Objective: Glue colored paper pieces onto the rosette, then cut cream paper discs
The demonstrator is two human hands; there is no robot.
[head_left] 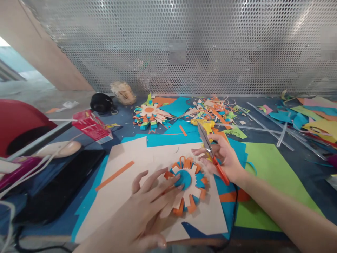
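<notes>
A layered paper flower in orange, blue and pale cream lies on a cream sheet of paper. My left hand is open, with its fingers stretched over the flower and the fingertips resting on the blue round centre. In my right hand, just right of the flower, is a pair of scissors with orange-red handles. The blades point up and away from me and look closed. Behind them lies a yellow glue gun, partly hidden by the scissors and right hand.
Another paper flower and a heap of paper scraps lie at the back, before a perforated metal panel. Clear glue sticks are at right, beside a green sheet. A black phone and red box lie left.
</notes>
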